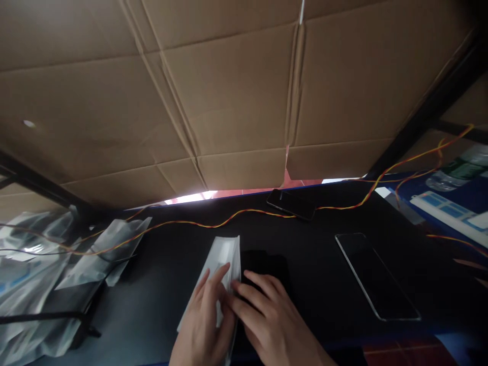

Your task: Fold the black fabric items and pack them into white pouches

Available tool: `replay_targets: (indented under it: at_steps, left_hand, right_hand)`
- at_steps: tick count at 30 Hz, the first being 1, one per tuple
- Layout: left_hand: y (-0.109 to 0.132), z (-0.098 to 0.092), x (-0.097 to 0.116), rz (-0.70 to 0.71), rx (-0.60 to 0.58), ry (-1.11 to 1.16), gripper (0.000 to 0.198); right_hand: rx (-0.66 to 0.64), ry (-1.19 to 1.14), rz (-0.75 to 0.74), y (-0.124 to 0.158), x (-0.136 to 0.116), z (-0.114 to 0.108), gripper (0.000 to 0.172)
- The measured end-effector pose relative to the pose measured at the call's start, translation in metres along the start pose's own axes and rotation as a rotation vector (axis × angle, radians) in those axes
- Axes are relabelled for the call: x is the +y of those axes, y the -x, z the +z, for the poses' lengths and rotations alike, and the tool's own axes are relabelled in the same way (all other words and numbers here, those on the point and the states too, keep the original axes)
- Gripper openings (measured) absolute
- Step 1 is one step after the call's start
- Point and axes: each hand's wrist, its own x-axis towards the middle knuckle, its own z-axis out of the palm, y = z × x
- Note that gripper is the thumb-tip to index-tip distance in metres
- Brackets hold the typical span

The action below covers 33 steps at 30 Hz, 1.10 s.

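A whitish translucent plastic bag (217, 254), long and narrow, lies on the black table top in front of me. My left hand (206, 315) is over its near part, fingers bent and thumb drawn in, gripping the plastic. From the right, my right hand (269, 315) meets the bag's raised right edge. Its fingertips press the plastic close to my left thumb, while its own thumb is mostly hidden. Something paler shows through the bag, but I cannot make out what it is.
Several translucent bags (91, 259) lie at the left. A dark phone (292, 203) rests at the back; a larger phone or clear-edged screen (377, 277) is at right. A red-yellow twisted wire (229, 218) crosses the black table (152, 305). Cardboard (236, 91) stands behind; a bottle (457, 170) is far right.
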Motion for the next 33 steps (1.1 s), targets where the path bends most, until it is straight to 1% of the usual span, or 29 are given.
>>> replay_targets:
  at_steps: [2,5,6,7,8,10,12,13,14,16,17,18,19,22,25,26,28,29,31,33]
  left_hand:
    - [0.002,0.001,-0.004,-0.055,0.072,-0.008,0.051]
    - [0.002,-0.002,-0.01,-0.207,0.206,-0.049,0.036]
    - [0.001,-0.005,-0.011,-0.235,0.237,-0.067,0.032]
    - [-0.001,-0.007,-0.011,-0.227,0.249,-0.076,0.029]
    - [-0.003,-0.009,-0.011,-0.189,0.242,-0.075,0.027]
    - [-0.006,-0.011,-0.011,-0.07,0.209,-0.055,0.028]
    - [-0.008,-0.01,-0.011,0.013,0.168,-0.036,0.032]
    - [-0.008,-0.009,-0.012,0.024,0.158,-0.038,0.035]
    - [-0.008,-0.008,-0.013,0.023,0.151,-0.048,0.037]
    - [-0.007,-0.007,-0.015,0.018,0.152,-0.079,0.038]
    - [-0.007,-0.006,-0.016,0.012,0.156,-0.098,0.037]
    - [-0.006,-0.006,-0.018,0.005,0.158,-0.117,0.037]
    - [-0.006,-0.006,-0.02,-0.003,0.153,-0.134,0.036]
    - [-0.007,-0.004,-0.023,-0.023,0.115,-0.164,0.034]
    - [-0.008,0.001,-0.023,-0.032,0.101,-0.166,0.034]
    - [-0.008,0.002,-0.023,-0.036,0.1,-0.165,0.034]
    - [-0.008,0.005,-0.021,-0.045,0.094,-0.159,0.035]
    - [-0.008,0.005,-0.02,-0.05,0.09,-0.153,0.035]
    - [-0.008,0.006,-0.018,-0.062,0.082,-0.134,0.036]
    - [-0.007,0.006,-0.015,-0.075,0.078,-0.105,0.036]
  right_hand:
    - [-0.017,-0.026,0.052,0.0,0.001,0.004,0.043]
    - [-0.075,-0.065,0.122,0.005,0.007,0.007,0.027]
    - [-0.098,-0.083,0.134,0.007,0.009,0.007,0.023]
    - [-0.119,-0.104,0.141,0.009,0.011,0.005,0.023]
    - [-0.132,-0.129,0.145,0.01,0.012,0.003,0.024]
    - [-0.148,-0.175,0.147,0.013,0.014,-0.002,0.028]
    - [-0.158,-0.186,0.147,0.017,0.016,-0.007,0.037]
    - [-0.16,-0.17,0.149,0.021,0.016,-0.009,0.046]
    - [-0.159,-0.14,0.153,0.025,0.017,-0.01,0.058]
    - [-0.149,-0.059,0.16,0.034,0.018,-0.009,0.089]
    - [-0.152,-0.022,0.147,0.039,0.019,-0.007,0.101]
    - [-0.162,0.006,0.124,0.043,0.019,-0.005,0.106]
    - [-0.17,0.026,0.099,0.046,0.02,-0.002,0.106]
    - [-0.164,0.065,0.053,0.052,0.021,0.008,0.084]
    - [-0.114,0.123,0.001,0.058,0.02,0.014,0.068]
    - [-0.096,0.151,-0.029,0.06,0.019,0.015,0.057]
    - [-0.019,0.195,-0.055,0.065,0.017,0.013,0.028]
    - [0.017,0.192,-0.056,0.067,0.017,0.01,0.023]
    - [0.07,0.129,-0.041,0.069,0.019,0.0,0.026]
    - [0.152,0.044,0.039,0.067,0.022,-0.011,0.032]
